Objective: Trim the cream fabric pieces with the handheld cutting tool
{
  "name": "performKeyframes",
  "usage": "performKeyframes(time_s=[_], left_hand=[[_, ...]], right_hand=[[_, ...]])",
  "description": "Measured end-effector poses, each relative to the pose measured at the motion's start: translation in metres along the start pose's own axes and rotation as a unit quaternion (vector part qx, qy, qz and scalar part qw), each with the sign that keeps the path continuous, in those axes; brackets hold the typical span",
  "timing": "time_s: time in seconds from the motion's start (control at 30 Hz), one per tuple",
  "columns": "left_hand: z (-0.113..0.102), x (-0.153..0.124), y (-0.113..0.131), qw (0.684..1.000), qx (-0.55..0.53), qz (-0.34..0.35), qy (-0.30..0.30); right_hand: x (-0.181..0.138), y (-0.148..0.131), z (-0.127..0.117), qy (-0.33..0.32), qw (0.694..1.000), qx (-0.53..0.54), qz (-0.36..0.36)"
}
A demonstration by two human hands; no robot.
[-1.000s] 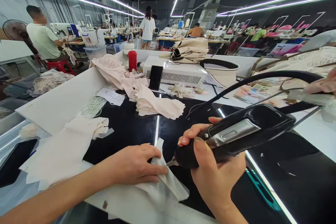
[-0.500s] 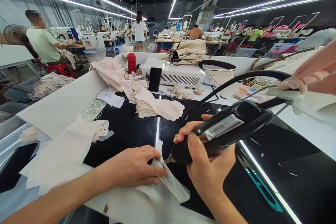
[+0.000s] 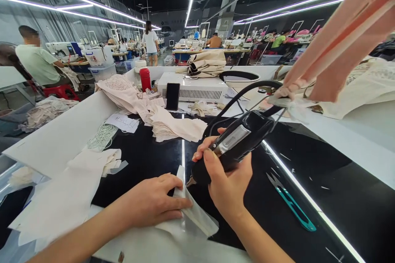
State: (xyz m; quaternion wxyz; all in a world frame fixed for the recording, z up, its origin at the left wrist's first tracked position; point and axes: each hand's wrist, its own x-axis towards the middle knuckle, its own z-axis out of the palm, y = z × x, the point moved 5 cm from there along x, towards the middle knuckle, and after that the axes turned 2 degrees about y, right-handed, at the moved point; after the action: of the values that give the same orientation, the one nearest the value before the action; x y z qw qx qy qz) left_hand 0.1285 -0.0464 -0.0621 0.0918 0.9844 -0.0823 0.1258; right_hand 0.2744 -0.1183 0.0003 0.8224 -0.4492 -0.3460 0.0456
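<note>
My left hand (image 3: 159, 199) lies over a narrow whitish fabric strip (image 3: 202, 218), its fingers outstretched and pressing it onto the black tabletop (image 3: 138, 160). My right hand (image 3: 230, 176) is wrapped round a black corded hand tool (image 3: 237, 135) with a silver plate on its side. The tool slants down to the left, and its short metal tip is by the strip's edge, just beyond my left fingertips. Whether the tip touches the fabric, I cannot tell. The tool's cable end is tied with clear wrap to hanging pink fabric bands (image 3: 333, 49).
Teal thread snips (image 3: 293, 205) lie at right. Stacked cream fabric pieces (image 3: 175, 125) and a phone (image 3: 172, 96) are ahead, before a white vented box (image 3: 191, 87). More cloth (image 3: 61, 197) lies at left. A red bottle (image 3: 145, 79) stands at the back; people sit at sewing machines beyond.
The view has swung a little to the right, so everything sits further left. The tool's tip has shifted slightly away from my left fingertips, toward the strip's far end. Both hands keep their hold.
</note>
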Motion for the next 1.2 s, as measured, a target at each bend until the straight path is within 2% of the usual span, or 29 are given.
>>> performKeyframes(time_s=[0.2,0.63,1.2], left_hand=[[-0.0016,-0.001,-0.0003,1.0,-0.011,-0.007,-0.012],[-0.0061,-0.0067,0.0008,1.0,-0.004,-0.001,0.003],[-0.0077,-0.0058,0.0014,1.0,-0.005,0.0,0.021]], right_hand=[[-0.0021,-0.003,0.0049,0.001,1.0,-0.03,0.006],[-0.0029,0.003,0.0032,0.013,0.997,-0.076,0.012],[-0.0003,0.0047,0.0081,0.019,0.997,-0.071,0.026]])
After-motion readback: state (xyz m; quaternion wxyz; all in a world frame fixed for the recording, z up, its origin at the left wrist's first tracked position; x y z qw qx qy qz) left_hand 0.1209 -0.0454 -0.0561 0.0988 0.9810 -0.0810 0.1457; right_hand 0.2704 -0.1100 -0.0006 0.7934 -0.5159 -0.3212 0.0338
